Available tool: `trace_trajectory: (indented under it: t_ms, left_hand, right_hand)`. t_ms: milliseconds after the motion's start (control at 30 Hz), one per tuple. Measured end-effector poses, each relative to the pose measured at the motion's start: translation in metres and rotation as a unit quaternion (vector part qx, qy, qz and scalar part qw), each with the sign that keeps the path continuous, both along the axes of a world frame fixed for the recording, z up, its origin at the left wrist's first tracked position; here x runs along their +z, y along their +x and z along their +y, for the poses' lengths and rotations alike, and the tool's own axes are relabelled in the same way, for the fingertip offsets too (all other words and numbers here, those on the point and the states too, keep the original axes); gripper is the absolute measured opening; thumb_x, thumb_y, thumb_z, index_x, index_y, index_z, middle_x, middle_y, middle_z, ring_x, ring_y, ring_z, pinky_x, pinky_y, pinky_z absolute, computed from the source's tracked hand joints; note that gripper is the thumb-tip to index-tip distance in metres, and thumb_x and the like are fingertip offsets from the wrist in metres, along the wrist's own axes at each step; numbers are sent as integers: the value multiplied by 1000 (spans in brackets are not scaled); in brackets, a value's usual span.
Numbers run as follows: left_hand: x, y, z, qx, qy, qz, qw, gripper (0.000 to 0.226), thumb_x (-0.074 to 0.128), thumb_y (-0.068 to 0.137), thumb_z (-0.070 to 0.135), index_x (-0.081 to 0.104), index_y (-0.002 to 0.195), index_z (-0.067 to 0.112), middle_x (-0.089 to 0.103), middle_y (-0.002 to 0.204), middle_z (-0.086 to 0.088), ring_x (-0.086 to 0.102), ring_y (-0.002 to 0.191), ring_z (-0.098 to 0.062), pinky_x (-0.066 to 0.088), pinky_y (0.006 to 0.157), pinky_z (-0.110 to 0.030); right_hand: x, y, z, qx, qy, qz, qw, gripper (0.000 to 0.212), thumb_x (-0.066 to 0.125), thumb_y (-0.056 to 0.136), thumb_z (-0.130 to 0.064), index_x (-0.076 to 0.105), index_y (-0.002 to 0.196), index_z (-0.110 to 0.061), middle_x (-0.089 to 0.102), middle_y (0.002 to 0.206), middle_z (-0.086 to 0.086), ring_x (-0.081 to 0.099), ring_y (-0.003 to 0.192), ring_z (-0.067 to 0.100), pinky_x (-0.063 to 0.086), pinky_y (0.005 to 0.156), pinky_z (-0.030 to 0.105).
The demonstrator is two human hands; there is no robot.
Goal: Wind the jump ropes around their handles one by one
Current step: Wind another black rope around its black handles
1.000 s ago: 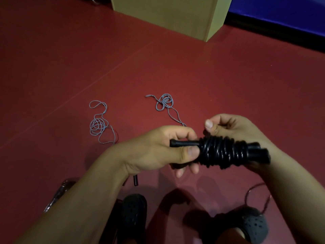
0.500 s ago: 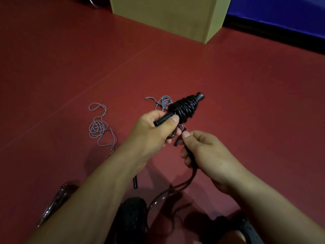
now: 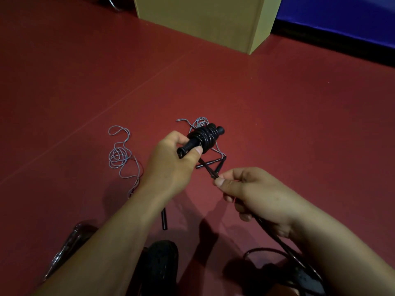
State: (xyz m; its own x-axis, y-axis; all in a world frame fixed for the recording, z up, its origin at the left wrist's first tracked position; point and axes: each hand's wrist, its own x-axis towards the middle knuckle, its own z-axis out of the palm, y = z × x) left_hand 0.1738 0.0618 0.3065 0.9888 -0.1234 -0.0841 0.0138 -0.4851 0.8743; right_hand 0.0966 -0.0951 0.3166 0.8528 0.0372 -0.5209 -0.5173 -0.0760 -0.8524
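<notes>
My left hand (image 3: 171, 165) grips the near end of a pair of black jump rope handles (image 3: 202, 137), thumb on top. Thick black rope is coiled around their middle, and the far handle tip points away to the right. My right hand (image 3: 254, 197) pinches the loose black rope (image 3: 208, 169) between thumb and forefinger, a short way below the coil. The rope runs on through that hand and loops down to the floor (image 3: 288, 251) beside my right foot.
Two thin grey-blue jump ropes lie loose on the red floor: one (image 3: 119, 154) left of my left hand with a black handle (image 3: 164, 218) near my arm, another (image 3: 199, 121) behind the coil with black handles (image 3: 210, 163). A tan box (image 3: 203, 20) stands at the back.
My right hand has let go of the wound bundle and slid back along the loose rope toward me. My left hand has swung the bundle from level to pointing away.
</notes>
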Motion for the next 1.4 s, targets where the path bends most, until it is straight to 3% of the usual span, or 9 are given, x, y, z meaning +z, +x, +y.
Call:
trace_trajectory:
  t_ms: [100, 167, 567, 700, 800, 1100, 1233, 1300, 1400]
  left_hand:
    - [-1, 0, 2, -26, 20, -12, 999, 9, 69, 90, 27, 61, 88, 24, 60, 61, 7, 45, 46, -1, 33, 51, -21]
    - [0, -1, 2, -44, 34, -23, 998, 9, 70, 89, 26, 61, 88, 24, 51, 57, 10, 44, 44, 0, 28, 46, -15]
    - [-6, -4, -1, -86, 70, -6, 994, 13, 76, 83, 23, 63, 84, 26, 59, 63, 7, 45, 46, -1, 33, 48, -18]
    - [-9, -6, 1, -145, 110, 19, 983, 11, 75, 84, 22, 65, 83, 26, 56, 58, 8, 41, 41, -2, 30, 44, -17]
    - [-12, -7, -1, -211, 95, 52, 971, 7, 72, 86, 22, 67, 85, 27, 61, 63, 5, 49, 53, -8, 41, 56, -30]
    - [-1, -17, -7, -345, 61, 61, 934, 5, 64, 94, 21, 69, 92, 23, 61, 73, 4, 50, 65, -6, 42, 66, -27]
    - [4, -19, -6, -383, -36, 122, 915, 7, 62, 96, 16, 69, 98, 18, 61, 78, 5, 54, 73, -8, 45, 72, -28]
    - [9, -18, -6, -386, -90, 124, 910, 13, 61, 94, 18, 68, 103, 12, 61, 79, 3, 54, 71, -8, 45, 69, -24]
    - [14, -17, -4, -378, -150, 122, 905, 20, 60, 91, 17, 67, 104, 3, 61, 75, 4, 52, 67, -6, 44, 66, -19]
  right_hand:
    - [6, 1, -3, 17, -1, -19, 1000, 17, 63, 94, -24, 61, 83, -11, 42, 55, -4, 30, 43, 9, 27, 42, 23]
    - [10, 1, -6, 31, -9, -33, 999, 21, 64, 93, -27, 59, 84, -10, 38, 55, -3, 29, 44, 10, 27, 43, 25]
    - [26, -5, -18, 88, -77, 17, 993, 44, 64, 89, -43, 50, 61, -13, 46, 51, 4, 41, 39, 15, 39, 45, 26]
    - [24, -6, -21, 86, -67, -7, 994, 38, 62, 92, -35, 54, 62, -13, 52, 56, 6, 46, 45, 16, 42, 47, 25]
    - [22, -5, -26, 71, -86, -56, 992, 34, 57, 97, -27, 58, 65, -13, 55, 58, 3, 48, 53, 14, 40, 54, 24]
    - [14, -3, -41, -7, -353, -173, 920, 24, 68, 85, -42, 69, 71, -23, 63, 59, -5, 48, 50, 1, 39, 53, 22]
    - [20, 0, -46, -40, -314, -152, 936, 30, 77, 73, -47, 70, 71, -18, 63, 61, -4, 49, 52, 7, 43, 55, 26]
    - [25, 0, -51, -63, -253, -144, 954, 34, 78, 71, -46, 71, 72, -13, 57, 58, -4, 44, 49, 5, 40, 52, 22]
    - [25, 1, -61, -71, -153, -126, 978, 48, 80, 61, -53, 70, 74, -8, 56, 64, 5, 45, 59, 17, 39, 60, 31]
